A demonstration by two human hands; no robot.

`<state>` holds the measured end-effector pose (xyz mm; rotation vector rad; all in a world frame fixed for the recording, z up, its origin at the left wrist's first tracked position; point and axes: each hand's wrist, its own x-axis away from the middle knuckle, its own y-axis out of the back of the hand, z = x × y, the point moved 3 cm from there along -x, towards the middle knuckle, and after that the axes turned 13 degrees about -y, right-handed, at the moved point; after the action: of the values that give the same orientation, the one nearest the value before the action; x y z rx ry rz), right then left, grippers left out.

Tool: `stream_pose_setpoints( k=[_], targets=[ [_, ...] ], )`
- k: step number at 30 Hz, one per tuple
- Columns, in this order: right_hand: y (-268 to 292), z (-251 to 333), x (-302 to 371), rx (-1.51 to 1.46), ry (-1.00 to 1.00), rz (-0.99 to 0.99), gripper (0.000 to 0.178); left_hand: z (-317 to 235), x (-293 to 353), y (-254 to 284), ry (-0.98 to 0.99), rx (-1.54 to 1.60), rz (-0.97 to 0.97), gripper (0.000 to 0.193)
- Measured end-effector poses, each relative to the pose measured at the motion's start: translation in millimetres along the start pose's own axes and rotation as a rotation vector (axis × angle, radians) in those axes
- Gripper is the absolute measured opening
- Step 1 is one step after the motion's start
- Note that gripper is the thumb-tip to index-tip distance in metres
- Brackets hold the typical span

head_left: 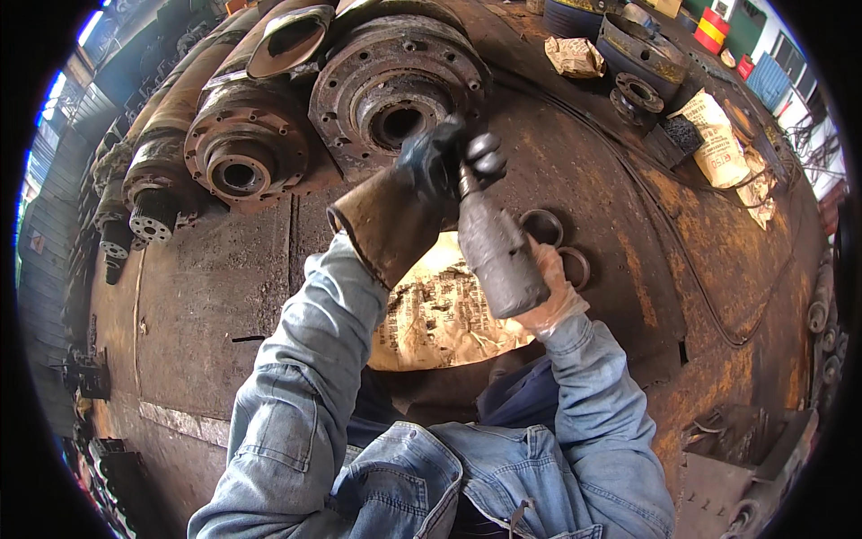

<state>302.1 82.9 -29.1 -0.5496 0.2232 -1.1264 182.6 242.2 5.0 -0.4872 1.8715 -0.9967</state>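
While both hands are on the grey tool [503, 256], grip looks split sensibly: left hand [431, 162] at the narrow neck, right hand [558, 292] at the wide butt. Left fingers are curled round the neck, in a dark glove with a leather cuff [386, 225]. Right fingers are grasping the butt from its right side; most of them hide behind it, so can't tell how far they wrap. Tool is held tilted above the sack [449, 319], neck pointing away from the body, over the sack's right half.

To do this well, I'd let the right palm carry the butt, since the body looks heavy, and use the left only to steady or turn the neck. Surface looks coated and maybe slick, so a firmer wrap on the right seems wise. Best kept inside the sack's edges so a slip lands on paper, not bare floor [206, 332].

Watch the two rings, far ring [558, 225] and near ring [584, 268], on the floor just past the sack's right edge: right knuckles sit close, could knock them. Big flange [346, 99] toward the floor's far edge is near the left hand in view; gap unclear.
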Motion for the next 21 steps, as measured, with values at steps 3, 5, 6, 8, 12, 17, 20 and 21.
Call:
stream_pose_setpoints(
  k=[3,5,6,8,12,17,20,21],
  targets=[
    [4.5,-17.2,12.1,0.116,-0.077,-0.042,0.067,2.0,28.3,-28.8,-0.007,-0.581,-0.760,0.016],
    [20.7,-35.7,15.2,0.514,0.024,-0.086,0.079,3.0,52.4,-32.8,-0.053,-0.570,-0.783,0.015],
    [18.2,-39.1,16.7,0.744,0.027,-0.100,0.085,1.2,65.2,-28.7,-0.047,-0.577,-0.802,0.020],
    [10.4,-39.7,19.2,1.001,0.064,-0.111,0.089,0.7,79.2,-18.3,-0.072,-0.475,-0.906,0.023],
    [-4.8,-41.4,20.7,1.062,0.077,-0.050,0.092,-0.7,93.0,-27.0,-0.140,-0.468,-1.089,0.025],
    [8.2,-73.1,7.8,0.805,-0.045,0.037,0.085,-24.4,125.7,4.0,-0.046,-0.399,-0.930,0.025],
    [-6.9,-65.0,5.2,0.929,-0.057,0.025,0.079,-21.8,147.2,8.1,-0.011,-0.190,-0.944,0.045],
    [-9.7,-65.4,5.4,1.075,-0.074,-0.011,0.078,-21.0,153.4,7.8,-0.019,-0.182,-0.955,0.045]
  ],
)
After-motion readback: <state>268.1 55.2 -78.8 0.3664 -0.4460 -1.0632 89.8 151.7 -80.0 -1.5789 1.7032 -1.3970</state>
